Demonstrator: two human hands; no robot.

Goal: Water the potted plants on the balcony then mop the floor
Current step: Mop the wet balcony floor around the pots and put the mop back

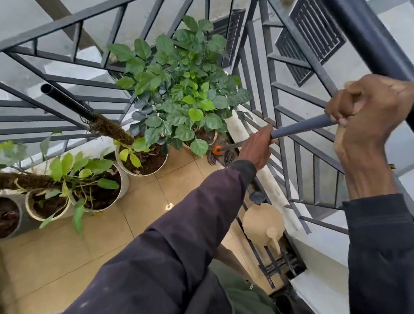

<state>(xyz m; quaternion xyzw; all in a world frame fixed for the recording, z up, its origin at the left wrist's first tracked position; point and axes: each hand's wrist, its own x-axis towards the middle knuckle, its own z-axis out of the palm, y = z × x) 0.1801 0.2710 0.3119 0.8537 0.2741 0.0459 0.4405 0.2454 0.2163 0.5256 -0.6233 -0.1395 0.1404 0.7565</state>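
**Both hands on the mop, its head half lost under the leaves**

Much of the mop is hard for me to see. Its dark stringy head (223,157) lies on the tiled floor (85,251) at the foot of the railing (295,140). It is tucked under the lowest leaves of the big bushy plant (184,92), so I make out only a tangle of strands. My left hand (255,149) hides part of the shaft just above it, and the top end vanishes inside my right fist. The bushy plant's pot is mostly buried in foliage, and the grey pot (25,218) at far left is cut off by the edge of view. My own sleeve covers part of the floor below me.

What does show of the mop is an orange collar (216,150) where the head joins, then a thin dark rod that widens into a smooth grey handle (299,127). It runs slanting up toward me, close along the railing.

My left fingers are wrapped round the shaft low down, near the collar. My right hand (369,106) is clenched tight round the upper end, knuckles up.

A beige watering can (262,223) stands on the floor against the railing, beneath my left forearm.
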